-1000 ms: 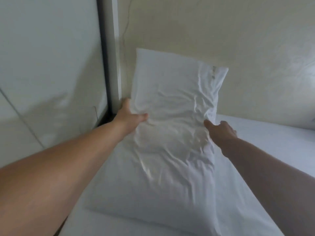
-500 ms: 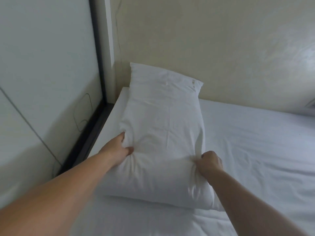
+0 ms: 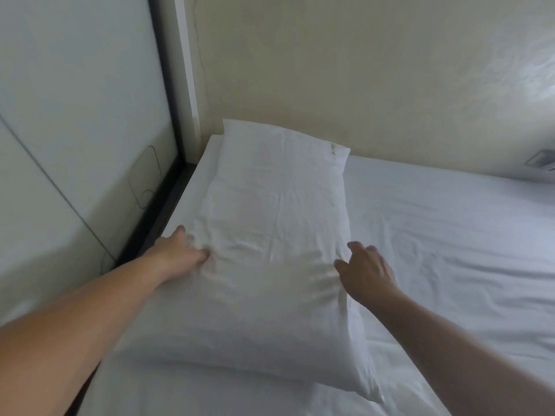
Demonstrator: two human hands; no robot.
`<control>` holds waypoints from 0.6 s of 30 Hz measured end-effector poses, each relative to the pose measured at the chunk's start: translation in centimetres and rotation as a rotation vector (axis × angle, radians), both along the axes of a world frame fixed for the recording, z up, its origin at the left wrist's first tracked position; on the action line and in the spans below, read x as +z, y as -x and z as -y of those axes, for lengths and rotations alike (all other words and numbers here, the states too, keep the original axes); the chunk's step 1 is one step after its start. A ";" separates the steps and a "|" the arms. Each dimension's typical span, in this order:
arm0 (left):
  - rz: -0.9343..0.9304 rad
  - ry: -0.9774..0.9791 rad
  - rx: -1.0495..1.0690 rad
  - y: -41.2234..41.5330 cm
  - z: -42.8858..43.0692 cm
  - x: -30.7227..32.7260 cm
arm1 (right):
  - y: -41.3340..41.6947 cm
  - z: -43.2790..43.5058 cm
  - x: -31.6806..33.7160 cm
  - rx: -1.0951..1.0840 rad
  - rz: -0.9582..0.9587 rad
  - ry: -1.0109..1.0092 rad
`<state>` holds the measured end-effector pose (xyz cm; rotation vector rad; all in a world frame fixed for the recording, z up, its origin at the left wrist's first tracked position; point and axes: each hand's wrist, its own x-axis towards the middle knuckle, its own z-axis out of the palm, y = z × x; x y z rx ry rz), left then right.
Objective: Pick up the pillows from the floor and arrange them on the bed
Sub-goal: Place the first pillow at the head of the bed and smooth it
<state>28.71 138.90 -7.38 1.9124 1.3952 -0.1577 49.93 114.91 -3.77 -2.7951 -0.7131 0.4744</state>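
Head view, looking down at the corner of a bed. The cream wall [image 3: 360,70] fills the frame from 11 to 2 o'clock, its surface glossy toward 2 o'clock. A pale panel [image 3: 75,100] occupies 9 to 11 o'clock, edged by a dark vertical frame strip [image 3: 163,70] that meets the wall in the corner. The bed [image 3: 450,235], covered in a creased white sheet, spreads from 3 to 7 o'clock, its head end against the wall and its left edge along a dark ledge [image 3: 162,214] at the panel's foot.

The pillow [image 3: 270,235], in a white wrinkled case, lies flat on the bed at frame centre, its long axis running from 12 toward 6 o'clock. Its far end touches the wall near the corner; its near end sags toward 6 o'clock. A small mark shows at the far right corner of the case.

Both bare forearms enter from the lower edge, at 8 and 4 o'clock. The left hand [image 3: 177,253] sits at the pillow's left edge, at 9 o'clock of the pillow; its fingers press into the case, bunching the cloth around them, but whether they pinch the fabric or only push on it cannot be told. The right hand [image 3: 369,271] is at the pillow's right edge, at 3 o'clock of the pillow, fingers spread and loosely curved, holding nothing; its thumb tip lies on or just over the case.

A grey object [image 3: 542,160], partly cut off, sits at the bed's far right edge at 3 o'clock.
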 end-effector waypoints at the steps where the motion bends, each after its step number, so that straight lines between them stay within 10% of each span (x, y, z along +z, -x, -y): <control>1: 0.022 0.001 0.024 -0.4 0.2 -0.2 | 0.7 -0.5 -0.5 0.050 0.000 -0.083; 11: 0.001 0.191 -0.061 1.0 3.9 -1.9 | 3.9 2.8 -4.3 0.432 -0.144 0.086; 18: -0.067 -0.461 -0.273 -1.2 16.0 2.8 | 2.5 15.3 -1.0 0.319 -0.064 0.105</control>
